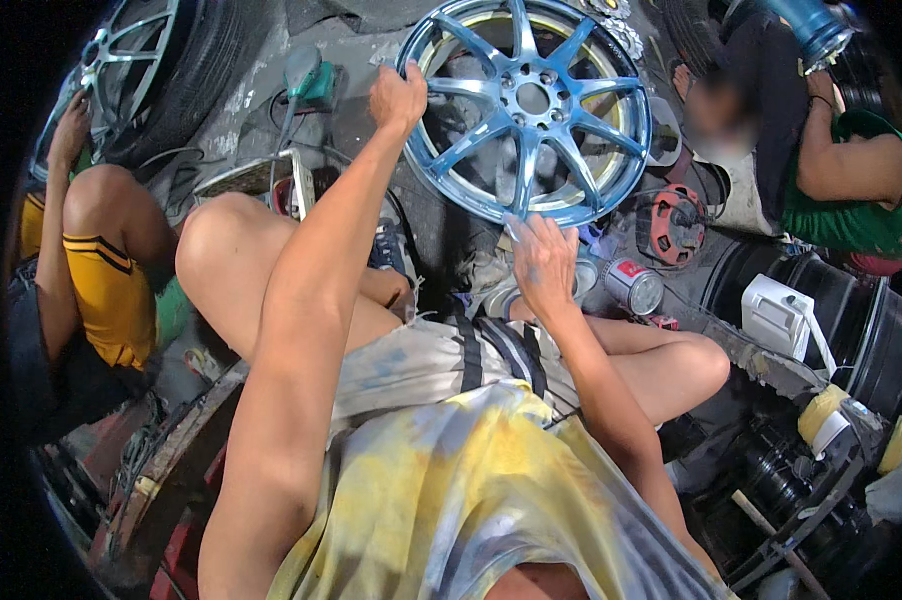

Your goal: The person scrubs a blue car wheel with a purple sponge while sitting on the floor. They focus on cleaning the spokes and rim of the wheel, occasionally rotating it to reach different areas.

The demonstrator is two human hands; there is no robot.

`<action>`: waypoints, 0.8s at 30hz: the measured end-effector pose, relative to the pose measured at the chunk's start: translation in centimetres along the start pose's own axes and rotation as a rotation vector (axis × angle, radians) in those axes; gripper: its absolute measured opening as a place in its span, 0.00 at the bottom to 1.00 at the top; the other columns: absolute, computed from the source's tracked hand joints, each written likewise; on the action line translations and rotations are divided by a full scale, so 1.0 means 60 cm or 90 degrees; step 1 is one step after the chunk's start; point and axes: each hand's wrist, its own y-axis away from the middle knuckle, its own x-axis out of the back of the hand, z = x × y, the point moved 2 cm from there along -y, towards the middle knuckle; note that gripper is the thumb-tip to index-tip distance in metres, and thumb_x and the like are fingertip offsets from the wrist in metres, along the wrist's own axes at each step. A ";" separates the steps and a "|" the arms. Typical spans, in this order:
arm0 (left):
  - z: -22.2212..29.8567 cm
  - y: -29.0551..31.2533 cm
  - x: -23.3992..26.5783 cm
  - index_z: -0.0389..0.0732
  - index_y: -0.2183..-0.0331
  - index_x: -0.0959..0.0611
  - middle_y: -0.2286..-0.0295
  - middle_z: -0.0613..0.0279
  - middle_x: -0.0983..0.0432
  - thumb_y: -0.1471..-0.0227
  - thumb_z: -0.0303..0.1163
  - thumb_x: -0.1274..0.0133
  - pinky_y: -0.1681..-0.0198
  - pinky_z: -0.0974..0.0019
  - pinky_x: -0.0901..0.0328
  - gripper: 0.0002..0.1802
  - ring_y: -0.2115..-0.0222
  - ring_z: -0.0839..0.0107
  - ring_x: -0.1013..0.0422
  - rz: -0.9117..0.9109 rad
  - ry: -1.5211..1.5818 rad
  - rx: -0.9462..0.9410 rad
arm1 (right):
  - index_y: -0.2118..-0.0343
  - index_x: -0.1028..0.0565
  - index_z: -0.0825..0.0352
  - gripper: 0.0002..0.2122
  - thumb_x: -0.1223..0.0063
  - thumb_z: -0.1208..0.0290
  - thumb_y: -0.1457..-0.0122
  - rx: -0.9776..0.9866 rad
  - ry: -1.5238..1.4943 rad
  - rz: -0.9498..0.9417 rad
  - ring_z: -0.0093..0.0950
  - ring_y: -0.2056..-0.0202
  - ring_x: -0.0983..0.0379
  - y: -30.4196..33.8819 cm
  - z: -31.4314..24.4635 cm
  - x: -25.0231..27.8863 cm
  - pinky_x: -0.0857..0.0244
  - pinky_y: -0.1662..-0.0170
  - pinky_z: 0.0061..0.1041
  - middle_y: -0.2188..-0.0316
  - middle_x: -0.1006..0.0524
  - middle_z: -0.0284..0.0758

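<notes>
A blue car wheel rim (pixel 519 160) with several spokes and bare metallic patches stands in front of me, its face toward me. My left hand (pixel 399 97) is closed round its left outer edge, arm stretched out. At the lower edge is my right hand (pixel 544 258), its fingers bent together against the lip and slightly blurred. A small pale bit shows at those fingertips, too unclear to name. Just below the rim, close to my right hand, a paint can (pixel 633 287) lies among other tins.
At left, a co-worker's hand (pixel 69 130) touches another wheel (pixel 136 60) beside a tyre. A person in a green top (pixel 866 190) handles a blue wheel barrel (pixel 796 35) at right. A green power sander (pixel 309 82), a red round object (pixel 674 225) and a white box (pixel 776 318) lie around.
</notes>
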 end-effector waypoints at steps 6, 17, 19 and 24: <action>0.004 0.006 0.005 0.27 0.55 0.22 0.58 0.29 0.22 0.40 0.50 0.52 0.47 0.43 0.34 0.31 0.54 0.35 0.26 0.002 0.023 0.002 | 0.62 0.20 0.65 0.08 0.45 0.75 0.46 0.030 0.026 0.001 0.37 0.63 0.28 -0.029 -0.004 0.000 0.44 0.61 0.42 0.69 0.27 0.36; 0.002 0.002 0.000 0.24 0.55 0.22 0.58 0.30 0.22 0.39 0.49 0.52 0.47 0.44 0.33 0.31 0.54 0.35 0.26 0.015 0.043 -0.018 | 0.73 0.20 0.68 0.05 0.47 0.77 0.46 0.010 0.134 -0.140 0.43 0.59 0.25 -0.084 -0.020 -0.001 0.40 0.54 0.48 0.68 0.23 0.43; 0.009 -0.001 -0.001 0.24 0.56 0.22 0.59 0.30 0.21 0.39 0.48 0.52 0.48 0.44 0.33 0.31 0.54 0.36 0.25 0.008 0.043 -0.028 | 0.70 0.19 0.68 0.05 0.46 0.77 0.46 0.005 0.121 -0.144 0.41 0.60 0.25 -0.088 -0.008 -0.030 0.40 0.56 0.45 0.68 0.23 0.42; 0.008 0.011 0.010 0.25 0.57 0.22 0.59 0.30 0.21 0.39 0.48 0.52 0.48 0.43 0.33 0.30 0.55 0.35 0.26 0.001 0.056 -0.001 | 0.61 0.20 0.66 0.09 0.44 0.75 0.45 0.079 -0.030 -0.136 0.40 0.61 0.27 -0.028 0.027 0.024 0.41 0.61 0.42 0.67 0.24 0.40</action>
